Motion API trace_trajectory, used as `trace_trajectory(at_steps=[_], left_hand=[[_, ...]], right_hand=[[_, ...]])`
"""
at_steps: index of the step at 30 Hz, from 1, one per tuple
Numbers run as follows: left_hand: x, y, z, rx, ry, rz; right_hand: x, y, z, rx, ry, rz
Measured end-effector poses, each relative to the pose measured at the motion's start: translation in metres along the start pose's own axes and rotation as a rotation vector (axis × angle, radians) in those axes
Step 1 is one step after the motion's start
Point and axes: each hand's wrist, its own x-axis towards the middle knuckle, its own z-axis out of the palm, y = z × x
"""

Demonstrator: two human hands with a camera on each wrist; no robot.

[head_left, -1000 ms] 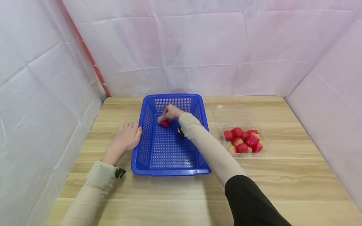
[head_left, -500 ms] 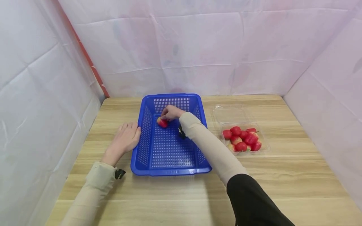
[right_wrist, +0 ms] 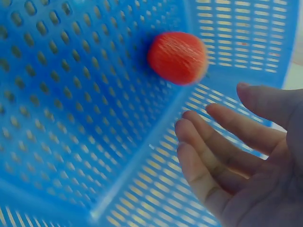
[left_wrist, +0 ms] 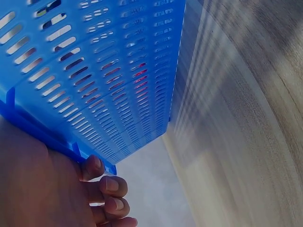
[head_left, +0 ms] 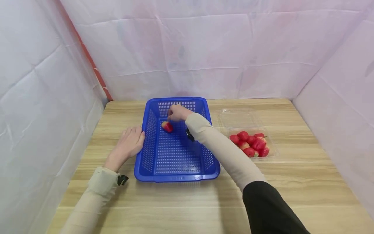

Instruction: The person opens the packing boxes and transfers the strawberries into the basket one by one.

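Note:
A red strawberry (head_left: 167, 126) with a pale end lies on the floor of the blue plastic basket (head_left: 177, 178), towards the back left. My right hand (head_left: 179, 113) is over the basket just behind it, its fingers apart from the fruit. In the right wrist view the fingers of the right hand (right_wrist: 236, 151) are spread and loosely bent, with nothing between them and the strawberry (right_wrist: 177, 57) beyond the tips. My left hand (head_left: 130, 142) rests against the basket's left rim. From the left wrist, the thumb of the left hand (left_wrist: 61, 189) lies along that rim.
Right of the basket, a clear plastic box (head_left: 273, 151) holds several red strawberries (head_left: 258, 143), its lid (head_left: 238, 117) folded open behind. All stand on a wooden table (head_left: 304, 182) with white cloth (head_left: 204, 48) hung behind and at both sides.
My right hand has let go of the strawberry and lifted slightly up and back. The strawberry stays in the basket. My left hand keeps its place at the rim.

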Motion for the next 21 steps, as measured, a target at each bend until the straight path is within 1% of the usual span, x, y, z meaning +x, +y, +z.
trace_trajectory(at_steps=[5, 11, 16, 21], left_hand=[[-0.001, 0.001, -0.001, -0.001, 0.006, -0.002], [-0.003, 0.002, -0.002, -0.006, 0.001, -0.003], [-0.003, 0.000, -0.005, -0.010, -0.006, 0.000], [-0.001, 0.001, -0.006, -0.026, -0.004, 0.012]], right_hand=[[-0.020, -0.006, -0.025, -0.035, 0.052, -0.015], [-0.051, -0.002, -0.051, -0.037, 0.109, -0.034], [-0.076, 0.011, -0.069, -0.028, 0.186, -0.072], [-0.101, 0.035, -0.081, 0.030, 0.272, -0.074]])
